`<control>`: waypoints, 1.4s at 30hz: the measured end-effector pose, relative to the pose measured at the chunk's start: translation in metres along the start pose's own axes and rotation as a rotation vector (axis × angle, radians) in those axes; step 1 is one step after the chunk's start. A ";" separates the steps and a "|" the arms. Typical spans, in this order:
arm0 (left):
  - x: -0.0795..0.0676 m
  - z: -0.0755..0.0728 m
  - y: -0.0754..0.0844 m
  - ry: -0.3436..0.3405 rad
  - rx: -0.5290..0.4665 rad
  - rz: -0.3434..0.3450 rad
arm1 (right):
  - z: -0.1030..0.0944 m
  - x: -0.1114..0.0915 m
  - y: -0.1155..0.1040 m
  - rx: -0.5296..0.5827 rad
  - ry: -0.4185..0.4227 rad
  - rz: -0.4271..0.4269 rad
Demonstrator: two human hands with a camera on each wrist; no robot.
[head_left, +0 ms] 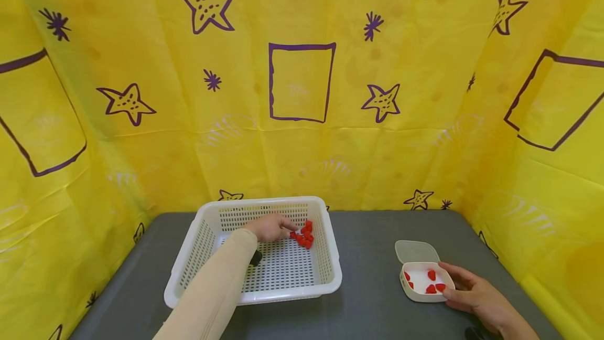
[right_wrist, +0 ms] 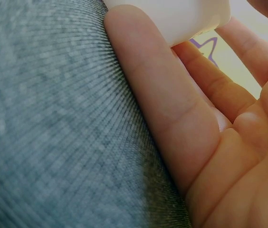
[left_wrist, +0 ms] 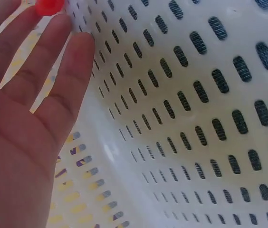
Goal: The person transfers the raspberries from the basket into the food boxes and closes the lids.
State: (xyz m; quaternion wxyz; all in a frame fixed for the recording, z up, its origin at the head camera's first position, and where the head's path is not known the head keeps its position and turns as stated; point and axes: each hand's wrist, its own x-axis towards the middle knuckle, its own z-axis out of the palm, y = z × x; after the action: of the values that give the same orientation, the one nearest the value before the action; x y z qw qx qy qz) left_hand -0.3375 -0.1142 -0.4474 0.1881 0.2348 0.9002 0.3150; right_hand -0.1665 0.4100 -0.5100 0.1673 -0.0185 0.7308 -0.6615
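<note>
Left hand in basket at red pieces, right hand on small box

Surface: dark grey tabletop (head_left: 370,287), yellow cloth (head_left: 302,153) hanging along the back and both sides, printed with dark starfish, spiky bursts and outlined frames.

Containers: white slotted basket (head_left: 288,295) left of centre. Red pieces (head_left: 308,236) clustered on its floor toward the right wall; exact count unclear, they overlap. Smaller white box (head_left: 415,295) well apart on the right, translucent lid (head_left: 417,252) folded back behind it. About five loose red pieces inside, spread out.

Hands: left hand (head_left: 269,228) reaches inside the basket, sleeved arm over the front rim. Fingers extended, gap between thumb and index; one red piece right at the tips, can't tell if it's touched. Right hand (head_left: 481,298) grips the box's right side, thumb at the front right corner, fingers along the outer wall.
</note>
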 end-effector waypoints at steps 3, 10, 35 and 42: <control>0.000 0.001 0.001 0.000 0.065 0.005 | 0.000 0.001 0.000 -0.010 0.006 0.001; 0.007 0.006 0.000 -0.005 0.210 0.009 | 0.000 0.001 0.001 0.003 0.005 -0.007; 0.004 -0.003 0.012 0.099 -0.150 -0.029 | 0.001 0.000 0.000 -0.008 -0.012 -0.006; 0.001 -0.013 0.032 0.170 -0.358 -0.027 | 0.001 0.000 0.000 -0.031 0.001 -0.004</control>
State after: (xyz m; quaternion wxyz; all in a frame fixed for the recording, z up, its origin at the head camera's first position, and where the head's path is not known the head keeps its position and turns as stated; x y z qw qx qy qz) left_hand -0.3349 -0.0980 -0.4171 0.1543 0.1578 0.8455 0.4863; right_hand -0.1660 0.4089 -0.5102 0.1652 -0.0224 0.7411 -0.6504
